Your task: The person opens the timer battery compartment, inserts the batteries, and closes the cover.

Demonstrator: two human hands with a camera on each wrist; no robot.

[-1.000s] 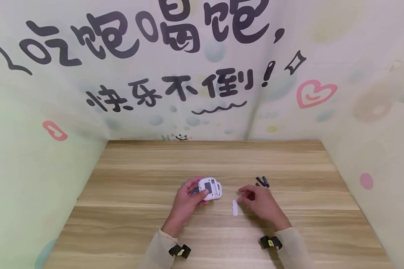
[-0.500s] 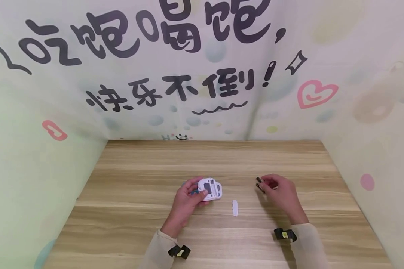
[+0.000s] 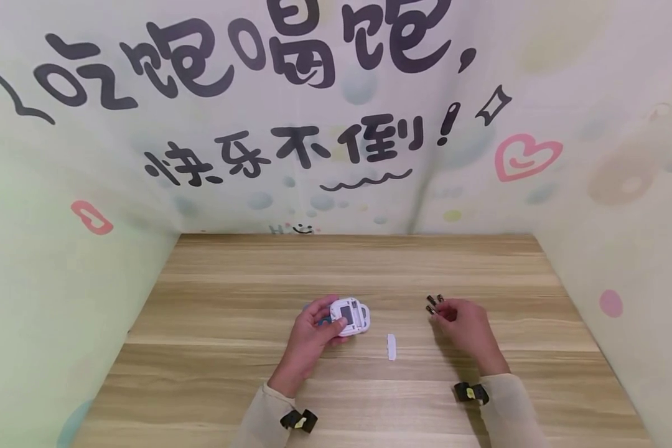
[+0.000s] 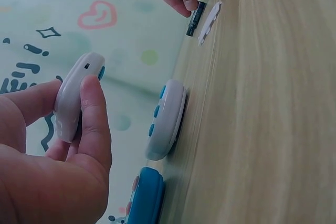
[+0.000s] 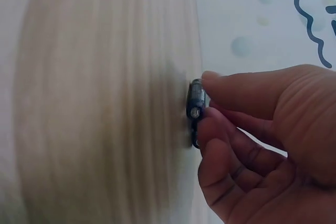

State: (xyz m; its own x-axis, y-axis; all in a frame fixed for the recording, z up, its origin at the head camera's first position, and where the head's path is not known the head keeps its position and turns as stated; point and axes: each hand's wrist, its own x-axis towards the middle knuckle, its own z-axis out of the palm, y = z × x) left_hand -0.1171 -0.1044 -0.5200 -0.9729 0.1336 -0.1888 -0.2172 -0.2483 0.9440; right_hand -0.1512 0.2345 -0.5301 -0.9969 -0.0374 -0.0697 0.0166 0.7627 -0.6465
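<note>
My left hand (image 3: 312, 336) holds a white digital timer (image 3: 360, 316) above the table, its back turned up and the long battery slot uncovered. In the left wrist view, the same timer (image 4: 79, 90) is pinched between thumb and fingers. Its white battery cover (image 3: 391, 347) lies apart on the table, between the hands. At the right, my right hand (image 3: 470, 326) reaches several dark batteries (image 3: 430, 309). The right wrist view has thumb and fingertips at the sides of one battery (image 5: 197, 95), pinching it, while another is partly hidden below.
Beneath my left hand, a second white timer (image 4: 167, 121) with blue buttons and a blue timer (image 4: 146, 198) rest on the wooden table (image 3: 229, 274). A printed backdrop (image 3: 246, 205) rises along the table's back edge and both sides.
My right hand has moved right, from beside the battery cover to the batteries, then slightly back toward me. The batteries have shifted a little. My left hand keeps its hold on the timer.
</note>
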